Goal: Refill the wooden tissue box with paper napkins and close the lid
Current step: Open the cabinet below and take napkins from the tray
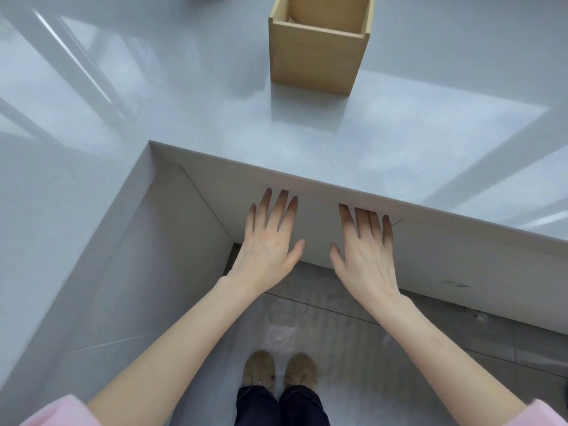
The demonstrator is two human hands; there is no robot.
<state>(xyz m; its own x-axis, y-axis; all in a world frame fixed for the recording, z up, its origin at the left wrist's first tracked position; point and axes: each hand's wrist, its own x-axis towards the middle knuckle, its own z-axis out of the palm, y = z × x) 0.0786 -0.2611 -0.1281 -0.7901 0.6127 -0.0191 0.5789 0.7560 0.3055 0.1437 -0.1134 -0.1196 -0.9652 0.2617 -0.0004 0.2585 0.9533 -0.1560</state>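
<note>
The wooden tissue box (316, 56) stands on the grey countertop (184, 103) at the top centre, its top open and its inside partly visible, with no lid on it. I see no napkins and no lid. My left hand (269, 241) and my right hand (364, 250) are held out side by side, palms down and fingers spread, below the counter's front edge and well short of the box. Both hold nothing. The right fingertips reach just under the counter's lip.
The countertop is L-shaped and wraps around me on the left and in front, with its inner corner (150, 142) up left of my hands. White cabinet fronts (461, 259) stand under it. My feet (279, 368) are on the grey tiled floor.
</note>
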